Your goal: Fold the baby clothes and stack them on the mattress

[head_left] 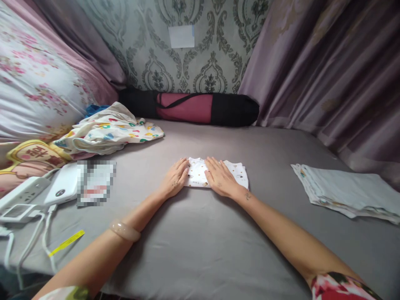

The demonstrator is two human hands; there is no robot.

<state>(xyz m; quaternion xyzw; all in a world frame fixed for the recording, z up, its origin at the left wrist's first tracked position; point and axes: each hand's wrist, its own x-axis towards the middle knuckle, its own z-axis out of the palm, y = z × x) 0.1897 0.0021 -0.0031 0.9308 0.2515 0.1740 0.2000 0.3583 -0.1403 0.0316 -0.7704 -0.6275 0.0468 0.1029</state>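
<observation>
One folded white garment (pixel 197 171), printed with small motifs, is laid on the grey bedsheet (pixel 200 246) near the centre of the frame. Its left edge is covered by the left hand (pixel 177 178), with the fingers extended and close together; its middle is covered by the right hand (pixel 219 176), laid flat with the fingers pointed toward the top of the frame. The two hands are apart, with a strip of print showing between them, and nothing appears to be pinched by either.

The smoothing is judged to be done best with light, even weight through the whole palm. The left edge can be braced by the left hand while the cloth is eased toward its right end by the right palm. If it is pushed too hard, the thin fabric would probably be puckered or the layers slid out of line. The upper edge looks uneven, and could be squared with the fingertips.

A stack of folded cloths (pixel 350 189) is seen well apart at the right of the frame. At the lower left, white cables (pixel 45 233) are spread near the left forearm and are best not brushed
</observation>
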